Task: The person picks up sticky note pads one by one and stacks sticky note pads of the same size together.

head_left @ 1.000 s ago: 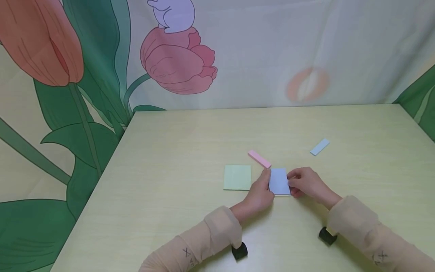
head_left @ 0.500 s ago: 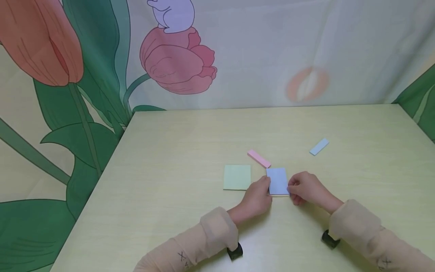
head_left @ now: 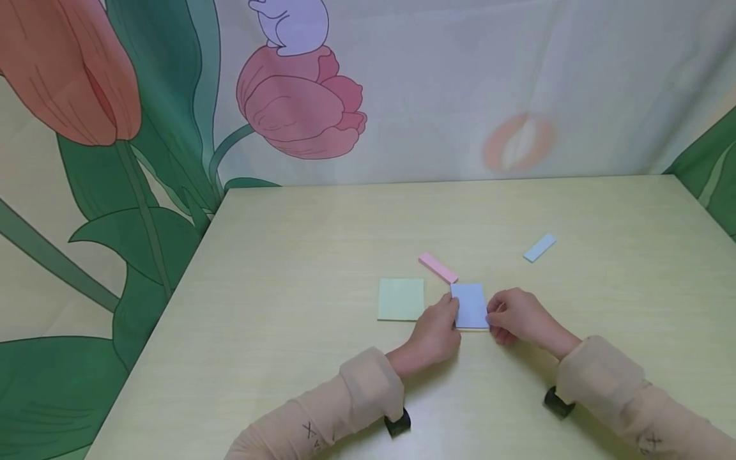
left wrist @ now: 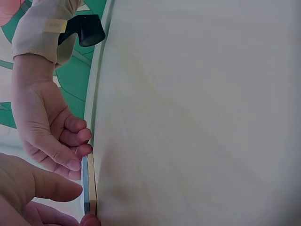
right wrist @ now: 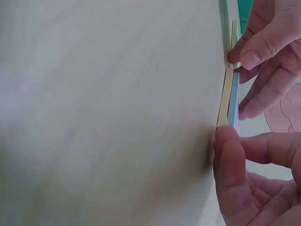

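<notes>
A blue sticky-note pad [head_left: 470,305] lies over a yellowish pad [right wrist: 225,97], whose edge shows beneath it in both wrist views. My left hand [head_left: 435,329] grips the stack by its left side, thumb along the blue pad's edge. At the stack's lower right corner, my right hand [head_left: 522,319] pinches the edge with curled fingers. How tightly the right fingertips close is partly hidden. A light green square pad [head_left: 400,299] lies just left of the stack, close to my left hand. Touching or nearly touching the blue pad's upper left corner is a narrow pink pad [head_left: 438,268].
A narrow light blue pad [head_left: 539,248] lies farther back on the right of the pale wooden table [head_left: 259,287]. Behind the table hangs a cloth [head_left: 431,96] printed with flowers. Dark wrist cameras [head_left: 398,423] sit under both sleeves.
The stack and my left hand have shifted slightly left. My right hand has slid down the right edge toward the near corner. During the last half second almost nothing has moved.
</notes>
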